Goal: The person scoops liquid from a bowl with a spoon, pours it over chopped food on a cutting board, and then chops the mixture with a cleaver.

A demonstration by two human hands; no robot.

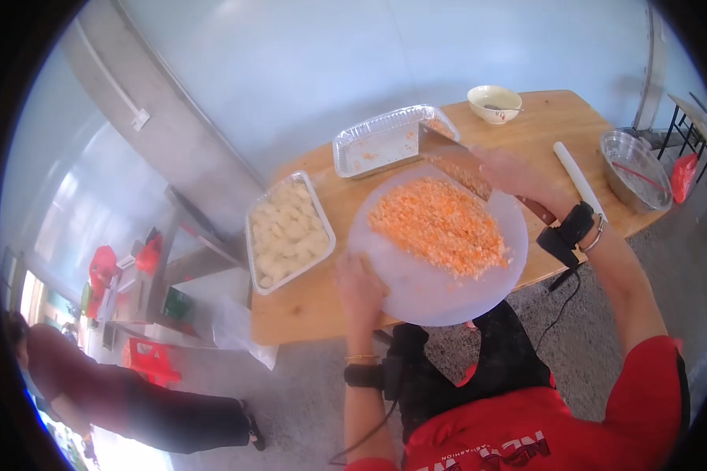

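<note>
A round, whitish cutting board (416, 294) lies at the table's front edge with a heap of finely chopped orange and white food (440, 224) on it. My right hand (518, 177) is closed on a cleaver (448, 157), its broad blade tilted over the far side of the heap, with bits stuck to it. At the board's left edge is my left hand (360, 290), its fingers partly hidden and blurred. Behind the board stands a foil tray (377, 145) with a few orange bits inside. Another foil tray (327, 224) at the left holds pale pieces (287, 231).
On the wooden table (306, 314) are a bowl with a spoon (495, 104), a white rolling pin (577, 179) and a metal basin (636, 171). Another person (149, 392) is at the lower left, near a red plastic stool (149, 359). A wall rises behind the table.
</note>
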